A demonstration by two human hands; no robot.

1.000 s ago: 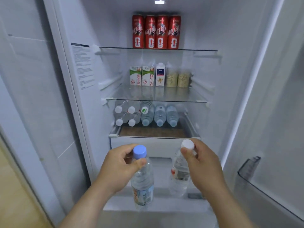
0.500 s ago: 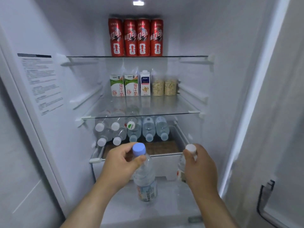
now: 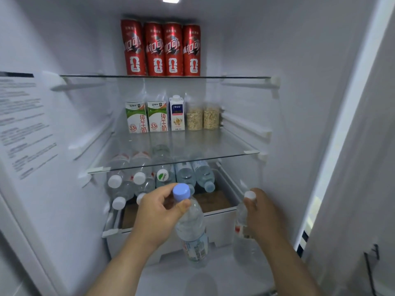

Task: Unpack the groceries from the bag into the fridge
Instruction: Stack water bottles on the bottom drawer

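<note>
My left hand (image 3: 157, 212) grips the neck of a clear water bottle with a blue cap (image 3: 192, 227), held upright in front of the fridge's lower drawer. My right hand (image 3: 261, 212) holds a second water bottle with a white cap (image 3: 241, 223) by its neck, just right of the drawer front (image 3: 220, 225). The open fridge fills the view. Several water bottles (image 3: 183, 174) lie on their sides on the lowest level behind my hands. No grocery bag is in sight.
Several red cans (image 3: 162, 48) stand on the top glass shelf (image 3: 162, 76). Milk cartons (image 3: 147, 116) and two jars of grain (image 3: 203, 116) stand at the back of the middle shelf (image 3: 213, 146). The fridge door (image 3: 363, 167) stands open on the right.
Both hands have moved forward into the fridge with their bottles, and my view has closed in on the shelves. Both grips are unchanged.
</note>
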